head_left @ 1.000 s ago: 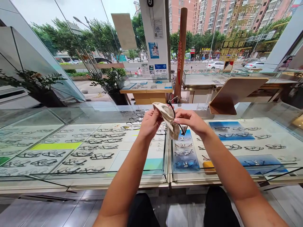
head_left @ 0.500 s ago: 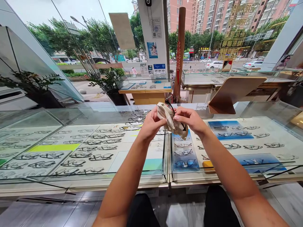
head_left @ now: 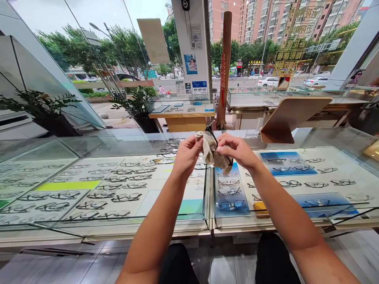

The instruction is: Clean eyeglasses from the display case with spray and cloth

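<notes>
Above the glass counter, my left hand (head_left: 188, 153) pinches a beige cleaning cloth (head_left: 209, 148) between thumb and fingers. My right hand (head_left: 235, 149) is closed on a pair of dark-framed glasses (head_left: 215, 136), its thumb and forefinger at the frame. The cloth lies bunched against the glasses and hides most of the lenses. One dark temple sticks up above the cloth, and another dark part shows at its lower right. Both hands are close together, a little apart at the fingertips.
Beneath my hands runs a glass display case (head_left: 211, 221) with rows of glasses (head_left: 127, 197) inside. A brown wooden stand (head_left: 293, 118) rests on the counter at right. Behind are a wooden post (head_left: 225, 67), potted plants (head_left: 139, 104), another display table (head_left: 182, 115) and large windows.
The cloth has shifted slightly and is bunched differently around the glasses, its lower end drawn up. My left hand has moved a little; my right hand stays nearly in place.
</notes>
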A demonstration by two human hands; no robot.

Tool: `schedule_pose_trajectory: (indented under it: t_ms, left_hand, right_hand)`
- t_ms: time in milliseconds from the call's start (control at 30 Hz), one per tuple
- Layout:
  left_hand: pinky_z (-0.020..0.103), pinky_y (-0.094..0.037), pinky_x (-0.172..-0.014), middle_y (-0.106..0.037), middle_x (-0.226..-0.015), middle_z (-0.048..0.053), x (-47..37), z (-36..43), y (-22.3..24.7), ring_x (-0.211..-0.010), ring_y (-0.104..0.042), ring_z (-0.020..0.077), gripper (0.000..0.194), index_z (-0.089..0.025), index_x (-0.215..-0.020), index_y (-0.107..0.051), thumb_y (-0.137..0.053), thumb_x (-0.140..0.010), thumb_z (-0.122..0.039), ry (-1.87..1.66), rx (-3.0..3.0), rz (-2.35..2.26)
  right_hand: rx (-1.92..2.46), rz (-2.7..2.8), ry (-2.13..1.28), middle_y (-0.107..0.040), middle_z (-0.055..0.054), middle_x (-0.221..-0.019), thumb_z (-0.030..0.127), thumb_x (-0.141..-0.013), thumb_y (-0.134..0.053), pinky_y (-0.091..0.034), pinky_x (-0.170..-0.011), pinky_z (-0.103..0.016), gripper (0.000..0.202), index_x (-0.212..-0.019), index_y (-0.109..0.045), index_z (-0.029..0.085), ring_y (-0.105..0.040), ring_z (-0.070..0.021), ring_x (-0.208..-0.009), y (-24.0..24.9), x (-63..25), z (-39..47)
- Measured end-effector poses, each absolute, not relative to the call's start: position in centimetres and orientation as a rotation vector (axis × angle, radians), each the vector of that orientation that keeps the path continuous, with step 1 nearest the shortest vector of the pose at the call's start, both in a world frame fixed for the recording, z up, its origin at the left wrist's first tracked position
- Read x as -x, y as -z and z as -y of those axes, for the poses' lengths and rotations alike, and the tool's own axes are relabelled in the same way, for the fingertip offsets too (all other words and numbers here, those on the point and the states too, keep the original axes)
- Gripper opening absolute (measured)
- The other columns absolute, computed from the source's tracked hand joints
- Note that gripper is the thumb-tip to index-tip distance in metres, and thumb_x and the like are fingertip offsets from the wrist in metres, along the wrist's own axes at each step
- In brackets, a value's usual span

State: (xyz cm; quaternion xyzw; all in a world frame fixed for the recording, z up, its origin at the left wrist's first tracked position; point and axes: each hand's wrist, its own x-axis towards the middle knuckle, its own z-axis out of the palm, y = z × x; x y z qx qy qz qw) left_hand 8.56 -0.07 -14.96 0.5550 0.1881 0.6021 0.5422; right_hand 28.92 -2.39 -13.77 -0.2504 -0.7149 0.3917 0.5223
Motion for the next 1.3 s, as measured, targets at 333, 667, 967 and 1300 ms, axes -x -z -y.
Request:
schedule_pose_trajectory:
  t_ms: [333, 667, 967, 1300]
  left_hand:
    - [0.030, -0.059, -0.086, -0.081, -0.099, 0.007, -8.6, 0.6, 14.9, -0.093, -0.076, 0.0203, 0.047, -0.019, -0.103, -0.081, -0.103, -0.069, -0.043, -1.387, -1.238, -0.387]
    - [0.022, -0.055, -0.071, -0.078, -0.091, 0.002, -9.5, 0.9, 15.5, -0.077, -0.069, 0.0130, 0.043, -0.020, -0.102, -0.077, -0.102, -0.071, -0.035, -1.428, -1.353, -0.401]
    - [0.021, -0.053, -0.066, -0.075, -0.086, 0.002, -9.6, 0.8, 15.3, -0.071, -0.066, 0.0116, 0.050, -0.017, -0.089, -0.074, -0.104, -0.065, -0.048, -1.517, -1.306, -0.436]
    - [0.015, -0.054, -0.064, -0.069, -0.074, -0.007, -8.7, -0.4, 15.1, -0.060, -0.065, 0.0055, 0.066, -0.020, -0.103, -0.066, -0.109, -0.057, -0.038, -1.628, -1.081, -0.394]
  right_hand:
    - [0.594, 1.708, -0.997, -0.063, 0.000, -0.082, 0.053, -0.089, -0.085, -0.044, -0.079, -0.034, 0.034, -0.079, -0.071, 0.023, -0.053, -0.0168, -0.079, 13.3, -29.1, 3.0]
    - [0.585, 1.780, -0.966, -0.058, -0.001, -0.084, 0.060, -0.091, -0.081, -0.042, -0.078, -0.034, 0.045, -0.075, -0.064, 0.022, -0.053, -0.0182, -0.081, 13.3, -28.9, 3.2]
    - [0.556, 1.880, -0.858, -0.054, 0.000, -0.086, 0.047, -0.099, -0.074, -0.041, -0.082, -0.034, 0.033, -0.080, -0.064, 0.021, -0.051, -0.0174, -0.082, 13.6, -28.1, 3.5]
    - [0.584, 1.891, -0.730, -0.062, -0.003, -0.102, 0.041, -0.099, -0.075, -0.045, -0.101, -0.040, 0.023, -0.087, -0.070, 0.023, -0.060, -0.0204, -0.100, 13.6, -28.2, 3.1]
